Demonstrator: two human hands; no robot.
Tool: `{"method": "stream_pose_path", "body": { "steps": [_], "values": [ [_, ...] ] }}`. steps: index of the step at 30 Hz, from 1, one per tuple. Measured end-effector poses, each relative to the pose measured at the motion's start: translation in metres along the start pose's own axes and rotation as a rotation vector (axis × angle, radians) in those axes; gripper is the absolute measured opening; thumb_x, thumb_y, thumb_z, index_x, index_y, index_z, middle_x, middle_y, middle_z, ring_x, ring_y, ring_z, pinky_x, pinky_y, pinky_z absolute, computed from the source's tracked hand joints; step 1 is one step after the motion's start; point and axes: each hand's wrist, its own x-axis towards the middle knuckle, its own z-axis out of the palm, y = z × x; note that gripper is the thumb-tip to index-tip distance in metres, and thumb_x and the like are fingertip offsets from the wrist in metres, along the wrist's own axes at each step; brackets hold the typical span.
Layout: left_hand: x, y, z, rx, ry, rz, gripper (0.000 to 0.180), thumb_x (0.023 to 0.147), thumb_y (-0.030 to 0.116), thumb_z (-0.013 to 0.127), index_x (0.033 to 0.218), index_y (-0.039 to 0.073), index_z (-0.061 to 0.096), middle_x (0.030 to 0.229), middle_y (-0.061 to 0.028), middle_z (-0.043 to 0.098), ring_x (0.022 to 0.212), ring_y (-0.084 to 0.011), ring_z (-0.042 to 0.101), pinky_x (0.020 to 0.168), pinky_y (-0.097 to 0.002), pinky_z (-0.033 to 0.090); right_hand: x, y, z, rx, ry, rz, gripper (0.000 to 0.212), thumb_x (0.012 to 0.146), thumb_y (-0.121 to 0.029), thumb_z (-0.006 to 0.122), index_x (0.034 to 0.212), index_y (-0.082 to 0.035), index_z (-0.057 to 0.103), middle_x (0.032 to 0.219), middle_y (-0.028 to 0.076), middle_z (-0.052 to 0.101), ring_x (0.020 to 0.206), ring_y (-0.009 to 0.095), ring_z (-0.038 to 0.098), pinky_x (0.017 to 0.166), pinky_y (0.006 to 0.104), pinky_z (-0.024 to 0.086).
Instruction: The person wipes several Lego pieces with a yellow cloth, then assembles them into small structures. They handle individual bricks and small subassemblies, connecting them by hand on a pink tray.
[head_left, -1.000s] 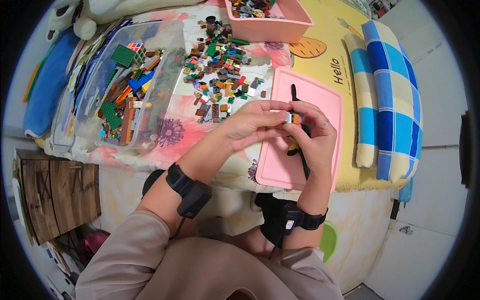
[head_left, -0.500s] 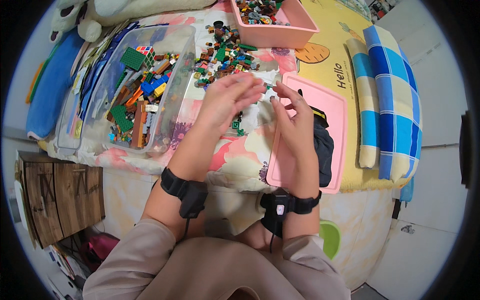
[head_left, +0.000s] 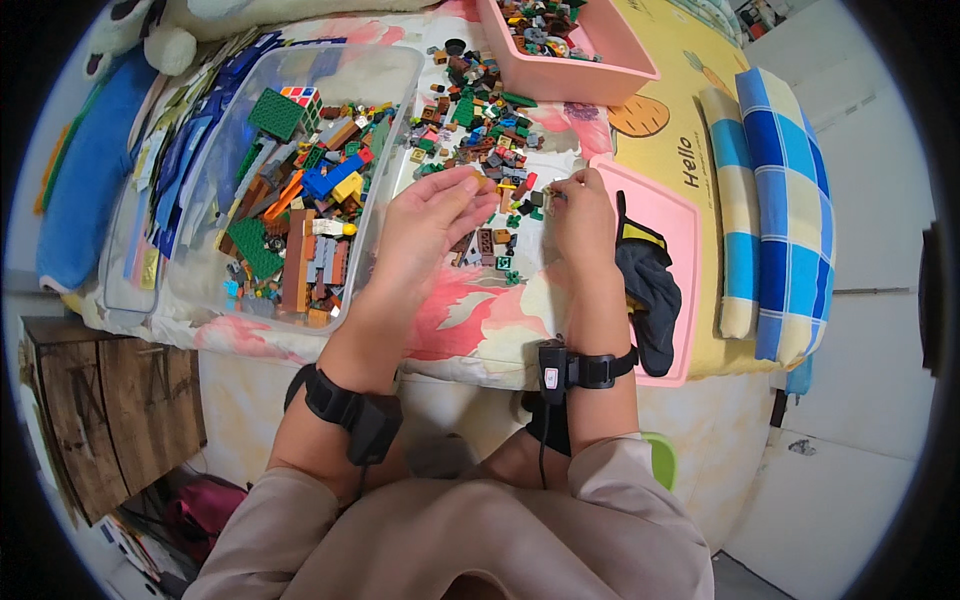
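Observation:
Above the bed, my left hand (head_left: 432, 218) pinches a small yellow-brown toy brick (head_left: 484, 184) between thumb and fingertips, its other fingers loosely stretched. My right hand (head_left: 583, 218) is closed, fingertips pinched low over the sheet beside the loose bricks; whatever lies in them is too small to make out. Between and beyond both hands spreads a pile of mixed toy bricks (head_left: 487, 135) in green, brown, grey and other colours. A few brown and green pieces (head_left: 487, 241) lie nearer to me, between my wrists.
Left of my hands stands a clear plastic box (head_left: 395, 130) holding bricks and a puzzle cube (head_left: 302, 98). A pink bin (head_left: 580, 78) of bricks stands at the back. A pink lid (head_left: 682, 225) bears a dark cloth pouch (head_left: 650, 290). Checked cushions (head_left: 790, 215) lie far right.
My hands have moved apart. The left went left and slightly down with the yellow-brown brick; the right lowered beside the pile and its fingers closed. The view has shifted a little.

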Motion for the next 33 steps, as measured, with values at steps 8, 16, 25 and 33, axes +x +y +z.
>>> {"method": "stream_pose_path", "body": {
  "steps": [8,16,25,33],
  "values": [
    [-0.006,0.001,0.012,-0.084,-0.083,-0.036,0.033,0.092,0.004,0.060,0.120,-0.010,0.053,0.115,-0.0186,0.062,0.108,-0.0247,0.062,0.097,-0.0305,0.051,0.003,0.005,-0.012,-0.004,-0.041,-0.007,0.021,0.074,0.000,0.064,0.094,-0.003,0.071,0.096,0.014,0.062,0.086,0.031,0.062,0.075,0.0383,0.050],
    [-0.002,-0.012,0.028,-0.060,-0.149,0.035,0.030,0.086,-0.002,0.065,0.115,-0.005,0.057,0.108,-0.0148,0.065,0.097,-0.0181,0.066,0.085,-0.0244,0.055,-0.016,-0.025,-0.048,1.077,-0.082,0.045,0.026,0.083,0.006,0.067,0.108,0.003,0.065,0.108,0.008,0.062,0.093,0.014,0.063,0.082,0.0255,0.052],
    [-0.011,-0.027,0.054,0.110,-0.177,0.085,0.032,0.085,0.001,0.067,0.117,-0.004,0.060,0.109,-0.0117,0.066,0.094,-0.0145,0.065,0.082,-0.0240,0.055,-0.032,-0.024,-0.065,0.933,0.102,-0.008,0.027,0.078,0.001,0.070,0.105,-0.001,0.069,0.098,0.003,0.068,0.074,0.007,0.054,0.068,0.0203,0.046],
    [-0.014,-0.032,0.057,-0.079,-0.149,-0.072,0.029,0.089,0.009,0.067,0.114,-0.005,0.061,0.109,-0.0122,0.065,0.095,-0.0170,0.066,0.084,-0.0267,0.056,-0.035,-0.016,-0.071,0.793,0.135,-0.105,0.027,0.078,0.003,0.071,0.105,0.001,0.068,0.101,0.008,0.070,0.078,0.009,0.060,0.069,0.0217,0.048]
  ]
}}
